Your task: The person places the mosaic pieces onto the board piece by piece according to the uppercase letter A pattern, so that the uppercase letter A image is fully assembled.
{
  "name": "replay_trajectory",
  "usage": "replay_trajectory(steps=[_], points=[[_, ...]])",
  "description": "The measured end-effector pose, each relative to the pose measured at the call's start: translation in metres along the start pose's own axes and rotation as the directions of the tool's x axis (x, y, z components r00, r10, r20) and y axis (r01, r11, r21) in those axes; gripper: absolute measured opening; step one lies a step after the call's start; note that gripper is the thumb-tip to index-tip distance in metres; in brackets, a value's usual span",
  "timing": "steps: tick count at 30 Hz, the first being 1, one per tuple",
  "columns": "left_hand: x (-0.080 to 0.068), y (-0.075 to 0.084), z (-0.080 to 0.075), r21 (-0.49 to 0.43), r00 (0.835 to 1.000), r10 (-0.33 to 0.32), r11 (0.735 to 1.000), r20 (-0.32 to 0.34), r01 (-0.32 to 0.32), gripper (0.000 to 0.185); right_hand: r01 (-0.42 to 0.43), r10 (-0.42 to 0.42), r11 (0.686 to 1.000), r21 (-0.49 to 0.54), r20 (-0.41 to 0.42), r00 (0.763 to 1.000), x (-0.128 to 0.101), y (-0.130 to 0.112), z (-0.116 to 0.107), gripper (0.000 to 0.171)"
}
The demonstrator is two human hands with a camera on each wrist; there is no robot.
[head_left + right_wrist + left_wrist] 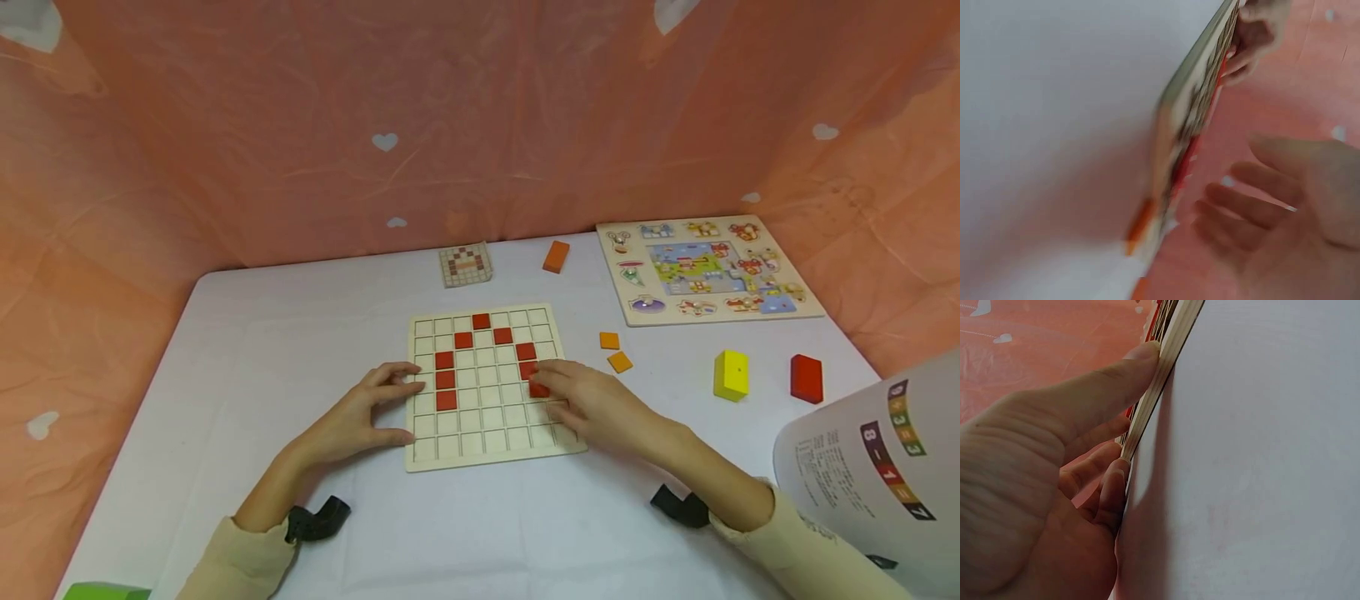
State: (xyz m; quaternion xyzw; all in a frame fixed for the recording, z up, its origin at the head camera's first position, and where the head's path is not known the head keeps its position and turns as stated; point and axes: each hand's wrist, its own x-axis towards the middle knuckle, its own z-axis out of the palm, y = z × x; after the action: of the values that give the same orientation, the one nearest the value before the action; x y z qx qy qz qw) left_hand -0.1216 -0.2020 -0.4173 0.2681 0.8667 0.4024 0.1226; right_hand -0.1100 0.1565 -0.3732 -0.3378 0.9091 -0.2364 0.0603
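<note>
A pale wooden grid board (489, 396) lies on the white table, with several red square tiles (446, 400) set in its cells in an arch shape. My left hand (348, 419) rests at the board's left edge; in the left wrist view its thumb (1141, 362) and fingertips touch the wooden side. Over the board's right part reaches my right hand (596, 404), its fingertips overlapping the lowest red tile (539, 389) on that side. In the blurred right wrist view, the fingers of that hand are loosely extended above the board surface, with nothing visible between them.
Behind the board lie a pattern card (465, 265) and an orange block (556, 257). Two orange tiles (609, 340) lie to its right. Farther right are a picture puzzle board (637, 250), a yellow block (731, 375), a red block (806, 379) and a white printed container (825, 467).
</note>
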Motion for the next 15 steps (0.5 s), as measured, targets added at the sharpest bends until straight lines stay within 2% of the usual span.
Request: replay_trajectory(steps=[2, 6, 15], points=[[0.000, 0.000, 0.000, 0.004, 1.000, 0.002, 1.000, 0.000, -0.002, 0.069, 0.025, -0.020, 0.997, -0.070, 0.070, 0.997, -0.009, -0.007, 0.002, 0.056], [0.000, 0.001, -0.001, 0.005, 1.000, 0.002, 1.000, 0.001, -0.002, 0.069, 0.027, -0.016, 0.998, -0.057, 0.185, 0.983, -0.020, -0.016, 0.010, 0.072], [0.000, 0.000, 0.000, -0.002, 1.000, -0.002, 1.000, 0.002, 0.002, 0.069, 0.041, -0.032, 0.998, -0.040, 0.194, 0.981, -0.021, -0.016, 0.013, 0.074]])
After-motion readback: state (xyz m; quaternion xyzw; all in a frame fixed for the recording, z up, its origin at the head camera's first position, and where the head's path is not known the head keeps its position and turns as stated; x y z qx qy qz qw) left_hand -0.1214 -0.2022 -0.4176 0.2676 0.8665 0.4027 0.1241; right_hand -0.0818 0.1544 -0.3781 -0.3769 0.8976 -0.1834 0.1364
